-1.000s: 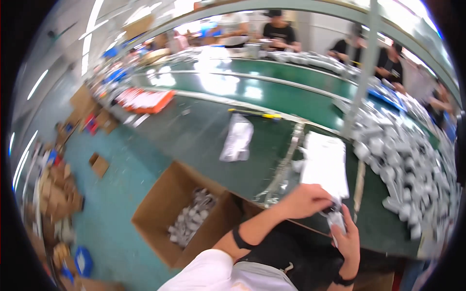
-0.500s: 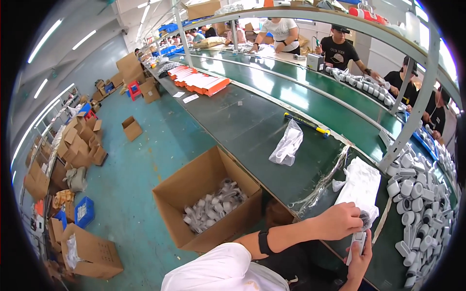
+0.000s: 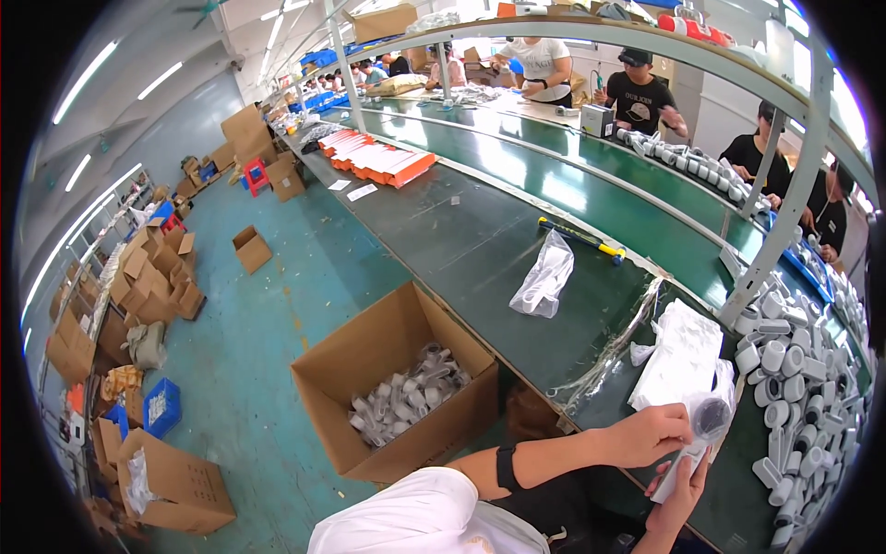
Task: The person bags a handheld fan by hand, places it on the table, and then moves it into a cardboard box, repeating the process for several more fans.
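Note:
At the bench's near right edge, my right hand is closed around the pale handle of a handheld device with a round dark head. A clear plastic bag covers the head and part of the handle. My left hand pinches the bag's edge beside the device, its fingertips partly hidden. Just beyond my hands lies a stack of white plastic bags. To the right is a heap of similar grey-white devices.
A cardboard box on my left holds several bagged devices. On the bench lie a loose bagged item, a yellow-and-black tool and orange-white flat boxes. A metal post rises at the right. Co-workers sit across the line.
The device's round head has gone into the clear bag, which came off the stack side. My left hand has shifted slightly from the head to the bag's edge.

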`<state>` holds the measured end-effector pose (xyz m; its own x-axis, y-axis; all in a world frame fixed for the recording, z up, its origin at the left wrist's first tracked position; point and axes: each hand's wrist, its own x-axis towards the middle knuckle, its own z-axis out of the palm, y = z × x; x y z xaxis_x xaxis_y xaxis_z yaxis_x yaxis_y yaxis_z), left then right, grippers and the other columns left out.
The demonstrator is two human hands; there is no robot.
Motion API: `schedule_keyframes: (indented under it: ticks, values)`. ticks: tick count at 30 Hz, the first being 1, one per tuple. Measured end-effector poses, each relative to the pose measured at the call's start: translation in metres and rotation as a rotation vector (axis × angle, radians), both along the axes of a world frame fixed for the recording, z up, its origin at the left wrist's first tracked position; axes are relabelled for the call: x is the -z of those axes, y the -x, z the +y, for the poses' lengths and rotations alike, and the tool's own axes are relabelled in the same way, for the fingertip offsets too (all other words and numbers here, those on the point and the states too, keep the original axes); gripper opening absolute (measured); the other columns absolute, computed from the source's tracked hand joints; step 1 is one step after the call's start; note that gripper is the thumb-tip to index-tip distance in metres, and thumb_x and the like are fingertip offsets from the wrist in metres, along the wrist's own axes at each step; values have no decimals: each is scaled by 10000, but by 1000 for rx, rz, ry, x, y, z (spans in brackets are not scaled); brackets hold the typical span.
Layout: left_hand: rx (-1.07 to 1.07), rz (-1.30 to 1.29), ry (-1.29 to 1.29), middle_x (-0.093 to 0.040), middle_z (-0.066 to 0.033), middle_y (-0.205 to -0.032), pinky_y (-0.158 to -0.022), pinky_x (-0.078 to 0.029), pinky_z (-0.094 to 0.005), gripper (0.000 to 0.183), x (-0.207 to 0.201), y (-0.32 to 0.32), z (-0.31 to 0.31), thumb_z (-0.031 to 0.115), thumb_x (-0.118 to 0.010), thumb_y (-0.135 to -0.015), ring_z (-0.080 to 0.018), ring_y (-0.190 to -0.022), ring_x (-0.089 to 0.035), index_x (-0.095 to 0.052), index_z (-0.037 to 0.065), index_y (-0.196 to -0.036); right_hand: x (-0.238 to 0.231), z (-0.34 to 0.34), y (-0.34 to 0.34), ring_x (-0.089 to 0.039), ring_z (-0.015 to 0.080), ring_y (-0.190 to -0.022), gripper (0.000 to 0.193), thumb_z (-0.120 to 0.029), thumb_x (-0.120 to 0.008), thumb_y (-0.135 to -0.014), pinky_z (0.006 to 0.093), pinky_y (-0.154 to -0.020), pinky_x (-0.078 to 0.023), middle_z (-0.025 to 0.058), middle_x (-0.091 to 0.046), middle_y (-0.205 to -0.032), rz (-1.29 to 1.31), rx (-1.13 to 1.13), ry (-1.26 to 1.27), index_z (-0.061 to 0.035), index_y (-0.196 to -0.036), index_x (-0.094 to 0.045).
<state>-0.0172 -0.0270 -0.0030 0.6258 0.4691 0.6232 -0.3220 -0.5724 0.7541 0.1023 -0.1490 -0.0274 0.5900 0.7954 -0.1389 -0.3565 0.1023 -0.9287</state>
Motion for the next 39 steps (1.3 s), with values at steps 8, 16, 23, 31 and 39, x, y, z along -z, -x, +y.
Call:
schedule_keyframes:
  ticks: [8, 16, 23, 31, 39]
  values:
    - [-235, -134, -425, -534, -95, -943, -744, -470, -366, 223, 0, -14, -20, 1, -674, -698, -299, -874, -556, -586, 46, -898, 21, 16, 2, -594, 124, -797, 619, -116, -549, -972, 236, -693, -485, 98, -600, -1017, -317, 240, -126, -52, -1505, -243]
    - [11, -103, -332, -529, -105, -925, -724, -465, -369, 214, 6, -15, -33, -1, -668, -712, -301, -860, -557, -557, 24, -893, 25, 12, -8, -549, 188, -1115, 606, -84, -545, -962, 309, -950, -445, 154, -522, -1277, -370, 106, -172, -22, -1496, -266]
    - [382, 125, -134, -535, -105, -970, -722, -491, -364, 180, 28, -6, -28, -3, -642, -808, -307, -864, -562, -579, 23, -975, 32, 12, -17, -595, 169, -996, 567, -133, -602, -937, 288, -830, -491, 108, -561, -1234, -260, 252, -179, -45, -1438, -354]
    - [119, 136, 511, -519, -59, -1156, -880, -503, -322, 434, 29, -2, -21, 111, -704, -843, -166, -1058, -544, -520, 56, -1232, 38, 6, -8, -605, 204, -1012, 498, -213, -563, -967, 328, -854, -495, 121, -564, -1208, -118, 258, -198, -58, -1401, -373]
    - [475, 17, 806, -508, -50, -1305, -998, -401, -276, 528, 56, -17, -35, 247, -501, -1021, -114, -1176, -478, -297, 53, -1467, 23, 21, 23, -563, 175, -990, 420, -232, -594, -944, 329, -876, -472, 80, -547, -1081, -375, 285, -223, -6, -1261, -436]
